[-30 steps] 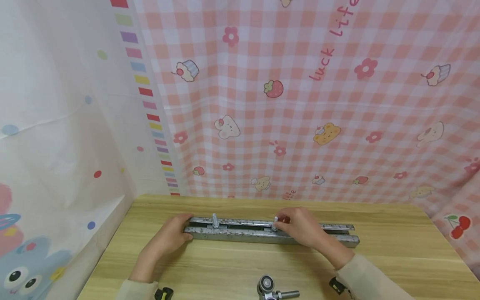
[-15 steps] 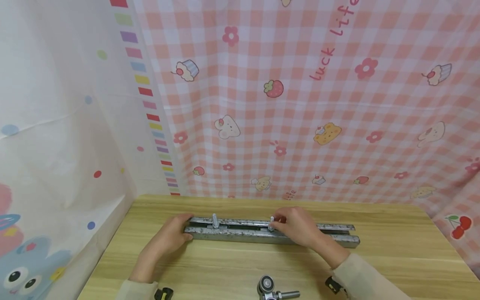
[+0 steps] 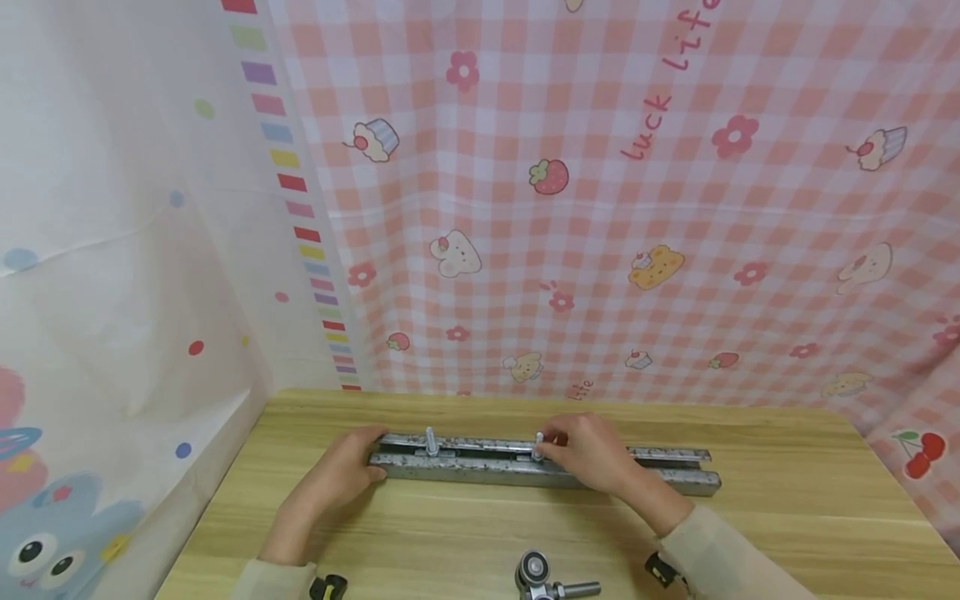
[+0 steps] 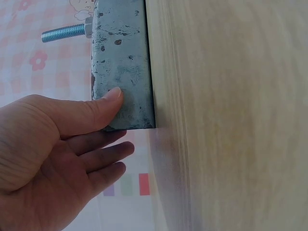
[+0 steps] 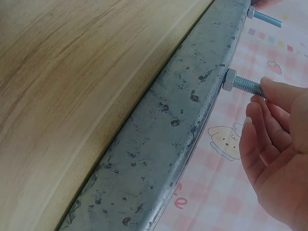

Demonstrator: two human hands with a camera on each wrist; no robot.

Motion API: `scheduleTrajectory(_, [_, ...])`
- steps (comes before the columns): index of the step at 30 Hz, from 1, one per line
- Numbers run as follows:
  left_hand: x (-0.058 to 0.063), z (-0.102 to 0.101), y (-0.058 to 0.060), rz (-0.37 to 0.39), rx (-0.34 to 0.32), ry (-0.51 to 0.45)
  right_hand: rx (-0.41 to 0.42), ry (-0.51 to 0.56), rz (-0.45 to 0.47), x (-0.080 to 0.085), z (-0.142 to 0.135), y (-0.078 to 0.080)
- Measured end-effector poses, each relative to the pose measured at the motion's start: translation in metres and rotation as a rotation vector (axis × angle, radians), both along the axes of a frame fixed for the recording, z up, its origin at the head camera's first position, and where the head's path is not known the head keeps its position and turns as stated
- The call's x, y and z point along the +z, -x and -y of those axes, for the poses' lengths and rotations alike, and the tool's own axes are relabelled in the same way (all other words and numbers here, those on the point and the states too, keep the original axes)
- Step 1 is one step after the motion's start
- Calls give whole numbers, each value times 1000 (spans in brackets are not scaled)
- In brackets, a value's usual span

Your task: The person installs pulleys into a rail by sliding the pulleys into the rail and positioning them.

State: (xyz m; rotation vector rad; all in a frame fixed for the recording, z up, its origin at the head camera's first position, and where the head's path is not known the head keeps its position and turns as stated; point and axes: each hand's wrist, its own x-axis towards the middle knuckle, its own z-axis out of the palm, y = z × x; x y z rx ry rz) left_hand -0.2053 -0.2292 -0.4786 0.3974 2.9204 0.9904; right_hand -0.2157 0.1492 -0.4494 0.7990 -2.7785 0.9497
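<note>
A speckled galvanized metal rail (image 3: 480, 476) lies across the wooden table, its open slot facing up. At its left end, my left hand (image 3: 337, 473) grips it, thumb on the near face and the other fingers around the far side, as the left wrist view shows too. My right hand (image 3: 596, 454) pinches the threaded shank of a bolt (image 5: 248, 85) between thumb and fingers. That bolt stands up out of the slot near mid-rail, a hex nut (image 5: 230, 80) at its base. Farther left, a second upright bolt (image 3: 431, 442) stands in the slot, untouched.
A roller trolley (image 3: 534, 568) with a threaded stud pointing right lies on the table (image 3: 435, 533) at the near edge of view, partly cut off. Behind the table hangs a pink checked curtain (image 3: 495, 208), and a white cloth (image 3: 135, 250) hangs on the left.
My right hand has slid its bolt a short way left along the slot, closer to the other bolt. My left hand and the rail have stayed put.
</note>
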Motion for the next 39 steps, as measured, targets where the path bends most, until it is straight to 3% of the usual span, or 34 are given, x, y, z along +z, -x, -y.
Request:
scheduleTrajectory(11, [2,-1,-1,-2,-11,4,-30,54,40,5,-11,-9])
scheduleTrajectory(19, [6,-2,-2,8,-15,-1,18,107,-148,13,-31,-31])
scheduleTrajectory(25, [6,-2,-2,13,-17,-1,103,8,-384,7,-52,-51])
scheduleTrajectory(30, [6,-2,-2,11,-18,-1,191,-91,-442,3,-67,-67])
scheduleTrajectory(35, [5,-2,-2,8,-17,-1,227,-250,-394,-6,-78,-85])
scheduleTrajectory(39, [5,-1,-2,9,-14,0,245,-350,-270,-15,-81,-97])
